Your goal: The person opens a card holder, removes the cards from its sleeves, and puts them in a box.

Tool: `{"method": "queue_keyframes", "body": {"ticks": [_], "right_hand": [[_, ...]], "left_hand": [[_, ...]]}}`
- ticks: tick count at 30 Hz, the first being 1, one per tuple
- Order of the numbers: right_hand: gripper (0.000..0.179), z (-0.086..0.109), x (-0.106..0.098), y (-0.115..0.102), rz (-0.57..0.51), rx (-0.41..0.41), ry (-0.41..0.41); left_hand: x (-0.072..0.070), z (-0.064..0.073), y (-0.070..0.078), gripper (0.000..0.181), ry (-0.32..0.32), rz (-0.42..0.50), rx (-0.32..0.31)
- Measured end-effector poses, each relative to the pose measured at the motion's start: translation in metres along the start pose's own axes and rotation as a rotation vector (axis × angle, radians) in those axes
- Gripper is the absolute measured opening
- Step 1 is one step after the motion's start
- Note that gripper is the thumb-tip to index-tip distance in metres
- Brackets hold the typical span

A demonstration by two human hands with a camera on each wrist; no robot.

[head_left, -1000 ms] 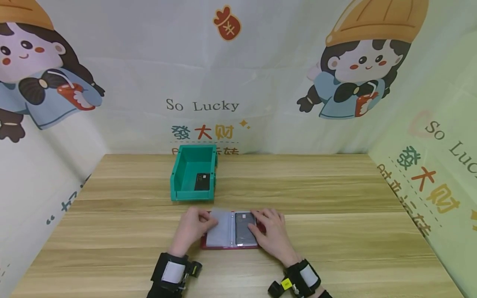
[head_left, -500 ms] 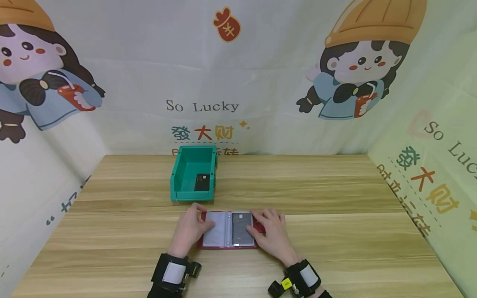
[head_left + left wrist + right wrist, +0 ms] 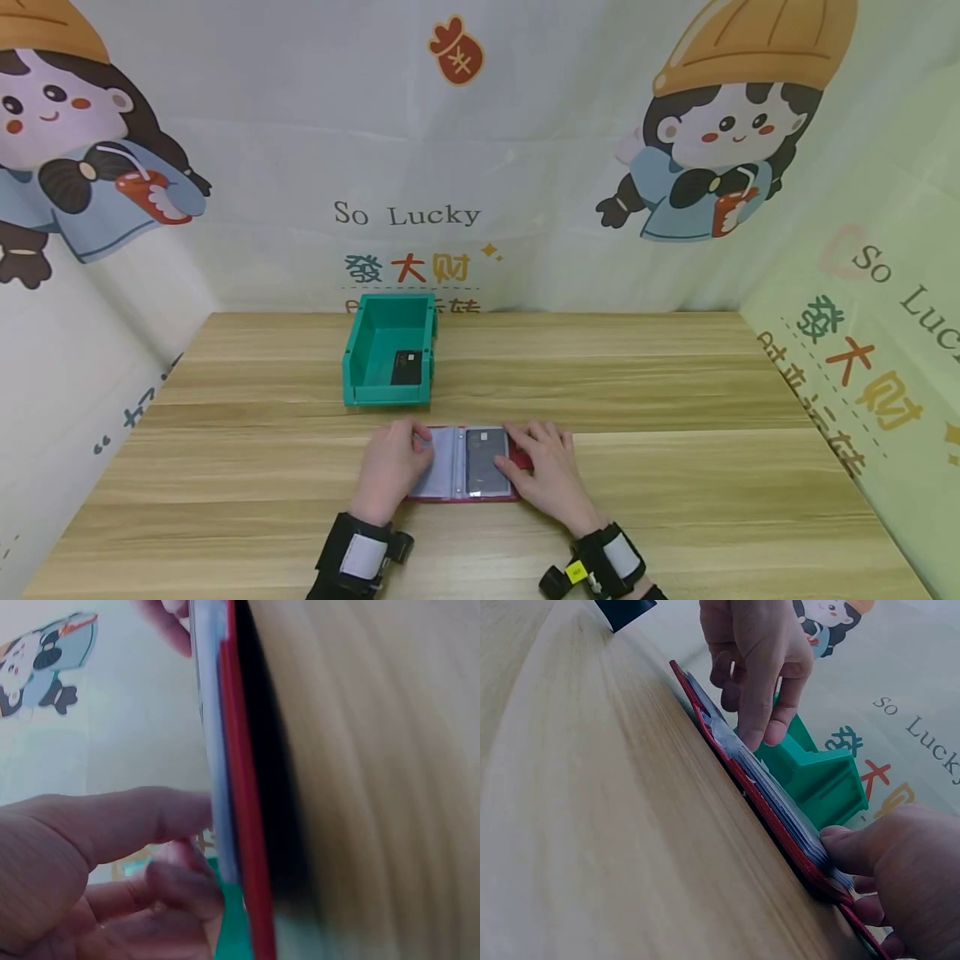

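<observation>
A small card holder (image 3: 444,473) with a red cover and clear plastic pages lies spread flat on the table. Its right page carries a dark grey card (image 3: 484,471); the left page looks bare where it shows. My left hand (image 3: 390,467) pinches at the upper left page, thumb and forefinger drawn together on the plastic. From the right side, my right hand (image 3: 553,475) holds the holder down, its thumb on the page by the card. In the right wrist view, the right fingers (image 3: 870,909) curl at the edge of the red cover (image 3: 761,802).
Behind the holder stands a green plastic bin (image 3: 386,394), with a black card (image 3: 407,367) lying inside near its right wall. The wooden table (image 3: 660,375) runs back to a printed cloth backdrop (image 3: 555,200). Straps with cameras sit on both wrists.
A lifted page has come down flat on the left side. My left hand spread along the left edge, then drew its fingers in over the page. My right hand stayed put.
</observation>
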State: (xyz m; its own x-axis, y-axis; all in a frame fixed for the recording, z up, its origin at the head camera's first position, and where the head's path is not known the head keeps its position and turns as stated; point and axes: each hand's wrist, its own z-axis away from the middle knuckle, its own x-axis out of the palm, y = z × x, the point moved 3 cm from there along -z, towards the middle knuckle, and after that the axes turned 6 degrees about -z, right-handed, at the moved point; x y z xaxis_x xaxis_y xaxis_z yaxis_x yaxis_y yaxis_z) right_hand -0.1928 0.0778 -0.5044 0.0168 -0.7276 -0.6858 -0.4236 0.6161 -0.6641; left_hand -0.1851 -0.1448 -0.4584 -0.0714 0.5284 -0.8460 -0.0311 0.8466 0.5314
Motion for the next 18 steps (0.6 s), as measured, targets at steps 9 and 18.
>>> {"method": "queue_keyframes", "body": {"ticks": [9, 18], "right_hand": [[0.047, 0.0, 0.0, -0.001, 0.005, 0.006, -0.007], [0.048, -0.001, 0.0, -0.001, 0.002, 0.008, -0.016]], "left_hand": [[0.011, 0.0, 0.013, 0.005, -0.02, 0.079, 0.082], [0.014, -0.001, 0.013, 0.01, -0.051, 0.158, 0.099]]}}
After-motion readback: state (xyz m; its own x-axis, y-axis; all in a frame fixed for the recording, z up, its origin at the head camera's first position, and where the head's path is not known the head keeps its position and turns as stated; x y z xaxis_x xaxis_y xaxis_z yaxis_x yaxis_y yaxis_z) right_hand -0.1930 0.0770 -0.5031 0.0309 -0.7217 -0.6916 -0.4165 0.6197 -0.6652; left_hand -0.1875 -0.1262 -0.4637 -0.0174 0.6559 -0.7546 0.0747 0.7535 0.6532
